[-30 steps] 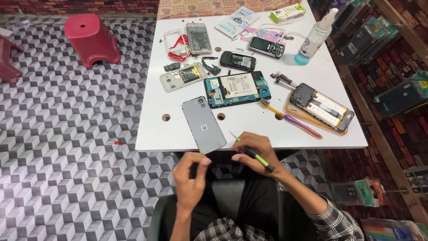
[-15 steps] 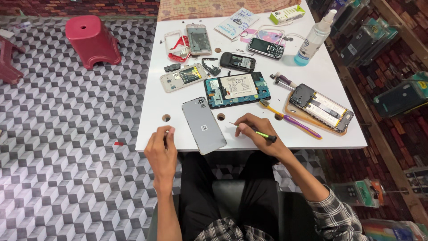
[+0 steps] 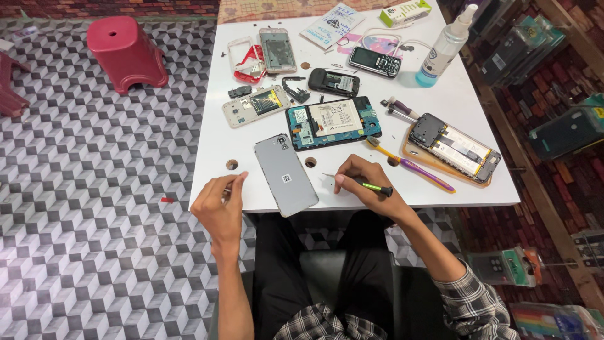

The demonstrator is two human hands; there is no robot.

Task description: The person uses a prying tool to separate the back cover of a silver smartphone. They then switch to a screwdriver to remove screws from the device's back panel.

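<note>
A grey phone lies back-up on the white table, its lower end over the front edge. My right hand rests just right of it and holds a thin screwdriver with a green grip, the tip pointing left toward the phone. My left hand is at the table's front left edge, left of the phone, with fingers curled and thumb against forefinger. I cannot see anything pinched in it.
Behind the grey phone lie an opened blue phone with its battery, several other dismantled phones, another opened phone at the right, a purple and yellow tool and a spray bottle. A red stool stands on the patterned floor.
My left hand has risen from my lap to the table's front left edge. My right hand with the screwdriver has moved up onto the table beside the grey phone.
</note>
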